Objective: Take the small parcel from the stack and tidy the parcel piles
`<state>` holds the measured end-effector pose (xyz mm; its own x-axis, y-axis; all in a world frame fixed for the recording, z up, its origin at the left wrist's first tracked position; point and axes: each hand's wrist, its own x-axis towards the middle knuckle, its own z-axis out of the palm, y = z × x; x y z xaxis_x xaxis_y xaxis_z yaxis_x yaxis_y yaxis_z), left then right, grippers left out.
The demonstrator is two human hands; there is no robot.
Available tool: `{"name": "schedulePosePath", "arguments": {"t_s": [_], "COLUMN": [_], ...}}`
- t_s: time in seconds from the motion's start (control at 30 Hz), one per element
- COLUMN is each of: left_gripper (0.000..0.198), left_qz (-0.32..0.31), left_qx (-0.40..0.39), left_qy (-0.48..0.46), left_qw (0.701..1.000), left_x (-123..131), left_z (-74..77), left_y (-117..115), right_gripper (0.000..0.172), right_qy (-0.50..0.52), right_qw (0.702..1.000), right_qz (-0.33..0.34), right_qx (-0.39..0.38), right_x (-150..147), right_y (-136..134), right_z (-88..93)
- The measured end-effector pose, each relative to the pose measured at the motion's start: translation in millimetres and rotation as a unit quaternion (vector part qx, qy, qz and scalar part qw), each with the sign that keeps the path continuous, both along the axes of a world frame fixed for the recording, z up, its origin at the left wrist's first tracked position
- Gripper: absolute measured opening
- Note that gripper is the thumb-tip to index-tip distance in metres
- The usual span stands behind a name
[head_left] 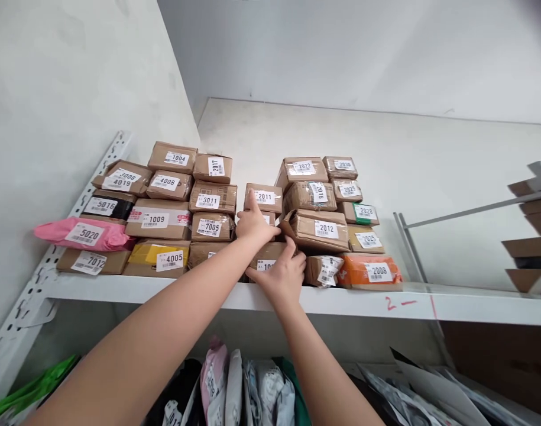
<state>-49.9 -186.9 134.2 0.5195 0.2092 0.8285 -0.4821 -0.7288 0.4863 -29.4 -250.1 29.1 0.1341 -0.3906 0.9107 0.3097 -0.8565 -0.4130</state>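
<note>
In the head view, we look up at a white shelf (354, 305) crossing the middle of the frame, with columns of labelled parcels stacked on it. Our two bare hands meet at the centre. The left hand (258, 223), its arm rising from the lower left, lies across the front of a column, index finger extended up over the 2011 carton (272, 204) and thumb reaching toward the 2012 carton (318, 235) just right of centre. Its other fingers are mostly hidden, so we cannot tell whether it has hold of anything.

The right hand (284, 273), coming from the lower right, is at the bottom carton (269, 251) of that same column, whose label we can only partly read. Thumb and fingers are spread well apart, the thumb over the carton's lower front; we cannot tell whether they grip it.

Left of the hands we see the 7005 carton (212, 236), and farther left a pink parcel (113, 236) labelled 5020. Right of centre, an orange parcel (356, 269) labelled 2008 sits on the shelf. Along the bottom of the frame, we see pale wrapped packages (270, 384) standing upright.
</note>
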Motion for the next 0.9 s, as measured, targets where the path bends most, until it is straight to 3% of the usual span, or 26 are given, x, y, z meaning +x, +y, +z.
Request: {"name": "schedulePosePath", "arguments": {"t_s": [0.17, 0.37, 0.53, 0.7, 0.9], "left_gripper": [0.127, 0.121, 0.122, 0.125, 0.117], "left_qz": [0.007, 0.008, 0.01, 0.0, -0.002], "left_qx": [-0.007, 0.003, 0.007, -0.001, -0.015], "left_qy": [-0.017, -0.051, -0.008, 0.021, 0.005], "left_qw": [1.0, 0.999, 1.0, 1.0, 1.0], "left_x": [3, 12, 3, -5, -1], "left_z": [0.0, -8.1, 0.6, 13.4, 7.9], "left_y": [8, 9, 8, 11, 12], "right_gripper": [0.1, 0.096, 0.093, 0.092, 0.092], "right_qy": [-0.016, -0.079, -0.128, -0.184, -0.198], "right_qw": [0.999, 0.995, 0.99, 0.979, 0.97], "right_qz": [0.047, 0.058, 0.062, 0.088, 0.141], "right_qx": [0.016, 0.006, 0.011, 0.005, -0.006], "right_x": [-8, -12, -22, -54, -97], "right_y": [0, -1, 0, -9, -41], "right_z": [-0.5, -4.9, -6.7, -7.6, -11.5]}}
